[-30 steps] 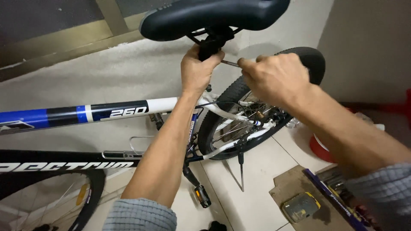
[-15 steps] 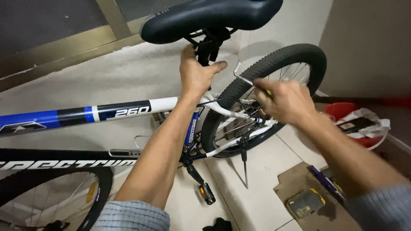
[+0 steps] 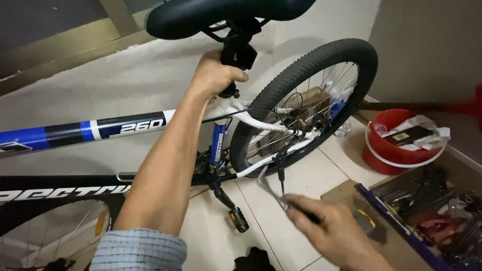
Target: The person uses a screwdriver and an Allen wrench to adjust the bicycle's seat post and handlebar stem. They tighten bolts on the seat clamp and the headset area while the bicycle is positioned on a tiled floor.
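A blue, white and black bicycle [image 3: 130, 125] stands in front of me with its black saddle [image 3: 226, 15] at the top. My left hand [image 3: 216, 75] is wrapped around the black seat post just under the saddle clamp. My right hand [image 3: 336, 231] is low at the front right, blurred, above the floor tiles. It holds a thin metal hex key [image 3: 271, 188] that sticks up to the left. The rear wheel [image 3: 306, 100] with its knobby tyre sits between the two hands.
A red bucket [image 3: 386, 150] holding plastic wrap and a dark box stands at the right by the wall. A tool tray [image 3: 432, 211] with several tools lies on cardboard at the lower right. A pedal [image 3: 238, 218] hangs low near the tiles.
My right hand has dropped from the seat clamp area down toward the floor, taking the hex key with it. My left hand has stayed on the seat post.
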